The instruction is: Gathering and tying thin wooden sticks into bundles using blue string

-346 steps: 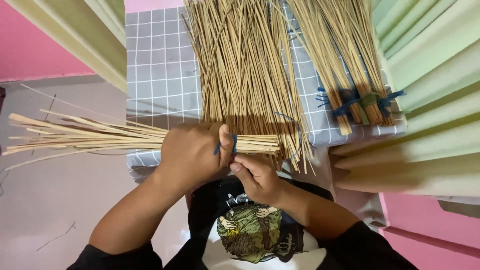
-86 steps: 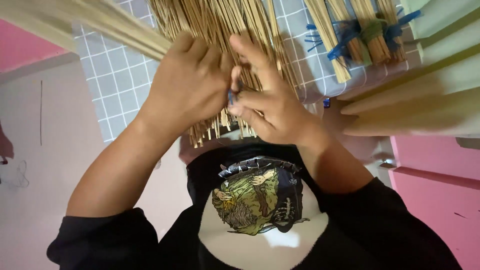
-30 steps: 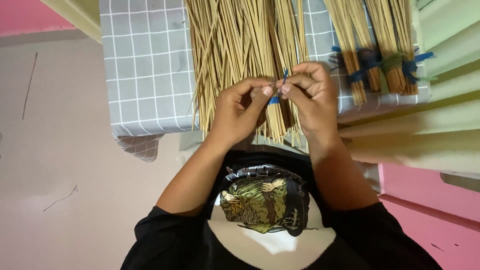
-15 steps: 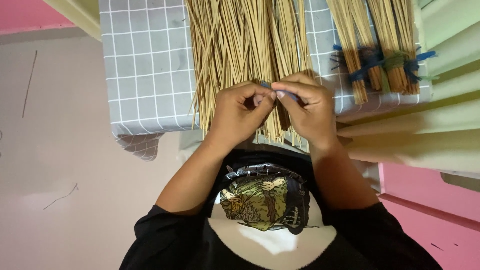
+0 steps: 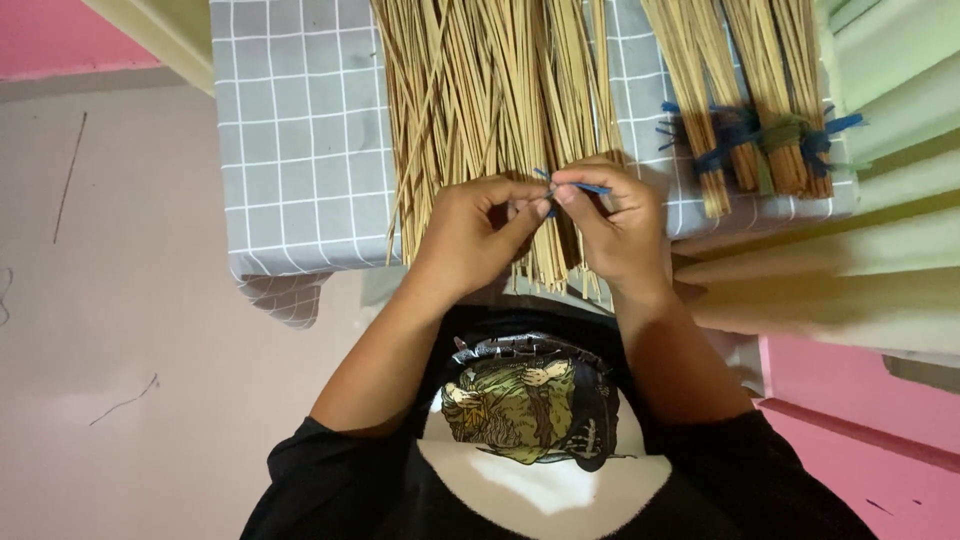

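Little moved since half a second ago: both hands remain together at the near edge of the bench (image 5: pixel 300 150), grey grid cloth. Loose pile of pale sticks (image 5: pixel 480 110) beneath them. Tied bundles (image 5: pixel 760 120) to the right. Left hand (image 5: pixel 470 240) and right hand (image 5: pixel 615 225), fingers pinching blue band (image 5: pixel 590 187) between them.

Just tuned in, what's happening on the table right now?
A person's left hand and right hand pinch a thin blue tie between their fingertips, over the near ends of a loose pile of straw sticks. The pile lies on a grey checked cloth. Tied bundles lie at the right.
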